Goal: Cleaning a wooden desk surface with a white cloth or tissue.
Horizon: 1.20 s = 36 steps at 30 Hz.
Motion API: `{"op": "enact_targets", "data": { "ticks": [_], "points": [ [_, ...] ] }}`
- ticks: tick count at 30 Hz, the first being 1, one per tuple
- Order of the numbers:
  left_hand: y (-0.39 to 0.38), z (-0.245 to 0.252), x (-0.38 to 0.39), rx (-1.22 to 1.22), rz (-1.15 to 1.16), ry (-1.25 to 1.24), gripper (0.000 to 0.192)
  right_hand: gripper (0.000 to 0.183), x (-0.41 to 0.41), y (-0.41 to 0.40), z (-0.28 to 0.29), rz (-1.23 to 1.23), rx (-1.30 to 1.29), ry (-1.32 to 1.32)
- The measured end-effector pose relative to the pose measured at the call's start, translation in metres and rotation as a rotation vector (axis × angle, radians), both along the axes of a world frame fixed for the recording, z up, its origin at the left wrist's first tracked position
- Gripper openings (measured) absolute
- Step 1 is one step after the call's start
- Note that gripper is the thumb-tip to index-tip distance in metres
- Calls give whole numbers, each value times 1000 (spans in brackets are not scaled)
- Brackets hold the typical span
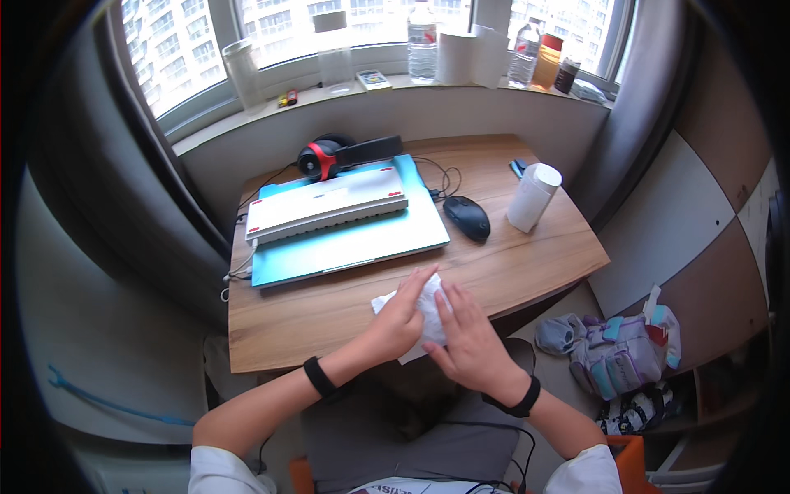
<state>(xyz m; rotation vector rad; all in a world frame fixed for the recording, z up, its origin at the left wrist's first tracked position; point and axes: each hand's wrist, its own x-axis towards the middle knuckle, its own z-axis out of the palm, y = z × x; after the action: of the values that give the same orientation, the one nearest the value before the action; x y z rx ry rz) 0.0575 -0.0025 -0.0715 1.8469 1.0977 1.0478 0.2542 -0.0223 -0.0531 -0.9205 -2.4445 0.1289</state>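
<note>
Near the front edge of the wooden desk (321, 321), a crumpled white tissue (432, 318) lies between my two hands. My left hand (404, 318) is on its left part, thumb side toward the middle. My right hand (469, 333) has its fingers against the tissue's right side. Whether either hand grips it cannot be told. Farther back, a white keyboard (327, 204) rests upside down on a closed light-blue laptop (370, 247). A black computer mouse (466, 218) is right of the laptop, and a white cylindrical container (534, 197) stands beyond it.
Black-and-red headphones (333, 157) lie behind the keyboard, with cables nearby. The windowsill (395, 92) holds water bottles (423, 46), clear jars, paper rolls (457, 58) and a remote control (373, 80). A backpack (623, 355) is on the floor at the right, beyond the desk edge.
</note>
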Motion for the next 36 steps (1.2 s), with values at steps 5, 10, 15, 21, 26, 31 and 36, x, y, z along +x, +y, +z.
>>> {"op": "enact_targets", "data": {
  "ticks": [5,10,15,21,26,31,36],
  "points": [
    [-13,13,0,-154,46,-153,55,75,-8,-3,-13,26,4,-136],
    [-51,40,26,129,-63,66,39,70,21,13,-11,12,-2,-211],
    [-84,30,70,201,-515,97,45,77,80,46,-11,-180,-53,-292],
    [-58,18,99,188,-753,44,40,78,146,67,1,-395,-141,-407],
    [-30,6,97,105,-865,-6,39,89,138,67,-5,-414,-136,-459],
    [-33,-26,90,204,-915,40,39,93,102,70,8,-325,-191,-470],
    [-39,-31,92,298,-883,-31,38,90,78,72,16,-233,-160,-510]
  ]
}}
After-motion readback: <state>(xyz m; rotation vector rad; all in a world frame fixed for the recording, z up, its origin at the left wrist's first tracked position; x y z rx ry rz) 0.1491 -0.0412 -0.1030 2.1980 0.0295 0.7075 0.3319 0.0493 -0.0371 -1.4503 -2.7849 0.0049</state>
